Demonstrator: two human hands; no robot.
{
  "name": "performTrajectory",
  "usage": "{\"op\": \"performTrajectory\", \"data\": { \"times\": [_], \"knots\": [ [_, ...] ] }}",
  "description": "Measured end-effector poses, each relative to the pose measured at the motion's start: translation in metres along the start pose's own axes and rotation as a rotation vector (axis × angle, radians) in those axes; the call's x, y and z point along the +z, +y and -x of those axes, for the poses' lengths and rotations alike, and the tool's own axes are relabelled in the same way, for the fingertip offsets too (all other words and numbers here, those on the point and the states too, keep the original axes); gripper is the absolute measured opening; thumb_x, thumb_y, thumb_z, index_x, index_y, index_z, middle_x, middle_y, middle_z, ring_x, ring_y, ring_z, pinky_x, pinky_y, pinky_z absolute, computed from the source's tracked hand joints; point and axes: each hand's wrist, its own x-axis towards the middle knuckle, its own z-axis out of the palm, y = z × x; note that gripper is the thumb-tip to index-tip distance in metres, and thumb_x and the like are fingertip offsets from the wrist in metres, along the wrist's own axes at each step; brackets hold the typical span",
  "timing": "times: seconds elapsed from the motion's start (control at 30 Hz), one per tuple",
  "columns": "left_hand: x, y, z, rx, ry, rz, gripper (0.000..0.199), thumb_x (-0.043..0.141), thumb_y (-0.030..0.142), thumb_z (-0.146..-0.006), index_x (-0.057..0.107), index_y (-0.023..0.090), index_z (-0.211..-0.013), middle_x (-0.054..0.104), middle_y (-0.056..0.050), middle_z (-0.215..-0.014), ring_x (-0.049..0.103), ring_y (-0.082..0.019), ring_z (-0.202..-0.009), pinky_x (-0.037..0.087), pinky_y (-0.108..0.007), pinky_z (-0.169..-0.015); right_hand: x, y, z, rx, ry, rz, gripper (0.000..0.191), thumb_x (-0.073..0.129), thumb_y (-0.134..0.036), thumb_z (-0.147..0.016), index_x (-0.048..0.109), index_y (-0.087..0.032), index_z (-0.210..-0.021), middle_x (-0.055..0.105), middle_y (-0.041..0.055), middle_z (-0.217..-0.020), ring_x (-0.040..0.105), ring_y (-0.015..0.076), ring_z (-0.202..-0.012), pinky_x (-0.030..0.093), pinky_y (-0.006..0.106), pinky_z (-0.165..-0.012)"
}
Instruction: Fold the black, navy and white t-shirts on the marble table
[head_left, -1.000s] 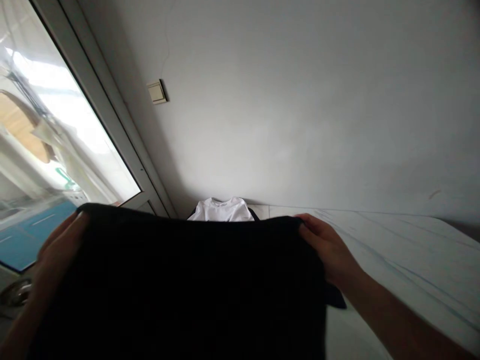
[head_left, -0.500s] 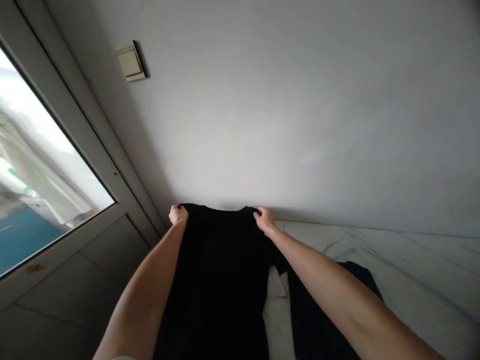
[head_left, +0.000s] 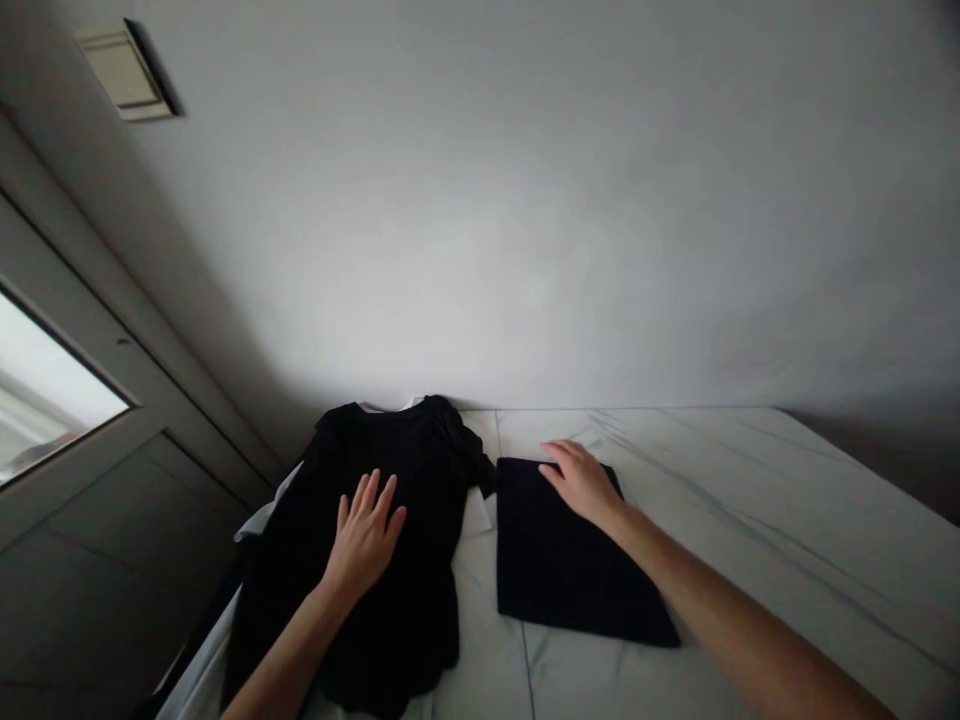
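While the black shirt (head_left: 409, 600) lies spread out on the desk (head_left: 757, 490), with its neck end up by the wall (head_left: 525, 250), the left hand (head_left: 365, 540) is over its middle with the fingers spread wide, so that grip is loose and has hold of nothing. I cannot tell if the palm presses on the shirt or is just above it. The right hand (head_left: 583, 485) is over the far right part of a dark folded cloth (head_left: 559, 560), next to the shirt; its fingers are apart and a bit bent, and that grip does not seem to hold anything. The shirt looks thin, soft and light, so it should be easy to lift, but it would flop and crease if picked up by just one spot. It would not break if it fell. Good places to take hold are likely the two shoulders, one in each grip, pinched between thumb and fingers. White cloth (head_left: 206, 655) pokes out past the shirt's left edge and looks to be under it, so a deep pinch could drag that along too. The dark folded cloth looks flat, so holding two corners should keep its shape best.
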Motion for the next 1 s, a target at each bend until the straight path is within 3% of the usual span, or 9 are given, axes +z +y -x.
{"op": "performTrajectory", "data": {
  "times": [0.13,0.23,0.33,0.53,0.7,0.77,0.83,0.87,1.0],
  "knots": [
    [-0.007,0.080,0.001,0.126,-0.015,0.153,0.045,0.043,0.042,-0.098,0.060,0.020,-0.133,0.060,-0.014,-0.139,0.053,-0.029,-0.131,0.041,-0.047,-0.110,-0.035,0.078,0.043,0.304,-0.084,0.157,0.026,0.064,-0.035,-0.090,0.071,-0.017,-0.107,0.073,0.0147,-0.104,0.066,0.0287,-0.103,0.047,0.036,-0.087],
    [0.005,0.150,-0.020,0.065,-0.186,0.249,0.039,0.043,0.045,-0.098,0.071,0.019,-0.102,0.074,-0.011,-0.105,0.068,-0.024,-0.099,0.049,-0.034,-0.090,-0.034,0.090,0.053,0.412,-0.139,0.044,0.028,0.064,-0.042,-0.090,0.073,-0.019,-0.104,0.076,0.0102,-0.098,0.069,0.0250,-0.093,0.047,0.030,-0.077],
    [0.023,0.197,-0.044,-0.139,-0.267,0.220,0.036,0.056,0.049,-0.091,0.069,0.016,-0.094,0.073,-0.016,-0.103,0.068,-0.030,-0.097,0.048,-0.036,-0.082,-0.029,0.079,0.051,0.509,-0.101,-0.052,0.026,0.068,-0.036,-0.087,0.073,-0.022,-0.107,0.077,0.0073,-0.102,0.071,0.0236,-0.094,0.047,0.029,-0.074],
    [0.028,0.222,-0.049,-0.219,-0.151,0.306,0.011,0.054,0.023,-0.091,0.064,0.018,-0.095,0.068,-0.013,-0.106,0.066,-0.025,-0.095,0.044,-0.033,-0.077,-0.031,0.064,0.059,0.519,0.127,-0.137,0.021,0.060,-0.030,-0.089,0.074,-0.023,-0.104,0.078,0.0084,-0.102,0.072,0.0260,-0.094,0.050,0.034,-0.080],
    [0.001,0.220,-0.033,-0.166,-0.066,0.501,0.013,0.047,0.025,-0.094,0.056,0.021,-0.086,0.062,-0.003,-0.085,0.059,-0.016,-0.081,0.042,-0.027,-0.073,-0.051,0.045,0.077,0.378,0.400,-0.534,0.030,0.055,-0.044,-0.087,0.069,-0.020,-0.100,0.075,0.0125,-0.102,0.070,0.0277,-0.094,0.052,0.039,-0.087],
    [-0.019,0.209,-0.012,-0.121,-0.090,0.744,0.019,0.045,0.035,-0.095,0.052,0.021,-0.083,0.055,0.002,-0.076,0.054,-0.014,-0.073,0.042,-0.025,-0.069,-0.069,0.030,0.100,0.319,0.418,-0.755,0.036,0.056,-0.051,-0.086,0.066,-0.020,-0.102,0.073,0.0120,-0.106,0.068,0.0269,-0.100,0.052,0.039,-0.090],
    [-0.044,0.190,0.022,-0.063,-0.202,1.125,0.029,0.051,0.047,-0.092,0.048,0.022,-0.079,0.050,0.004,-0.072,0.049,-0.012,-0.069,0.041,-0.025,-0.067,-0.092,0.013,0.137,0.267,0.277,-0.961,0.038,0.058,-0.055,-0.087,0.063,-0.022,-0.105,0.070,0.0088,-0.107,0.065,0.0237,-0.101,0.051,0.036,-0.090],
    [-0.058,0.178,0.042,-0.040,-0.308,1.294,0.034,0.057,0.052,-0.088,0.048,0.021,-0.078,0.049,0.004,-0.071,0.048,-0.012,-0.068,0.041,-0.025,-0.068,-0.105,0.005,0.159,0.245,0.125,-1.044,0.037,0.060,-0.054,-0.088,0.062,-0.022,-0.105,0.069,0.0066,-0.104,0.064,0.0214,-0.098,0.051,0.033,-0.087],
    [-0.104,0.135,0.108,0.033,-0.873,1.337,0.043,0.071,0.060,-0.078,0.059,0.020,-0.085,0.063,-0.001,-0.076,0.058,-0.016,-0.073,0.045,-0.030,-0.073,-0.143,-0.016,0.239,0.097,-0.794,-1.296,0.056,0.077,-0.058,-0.076,0.062,-0.023,-0.117,0.070,0.0042,-0.099,0.065,0.0145,-0.078,0.049,0.025,-0.068]
  ]
}}
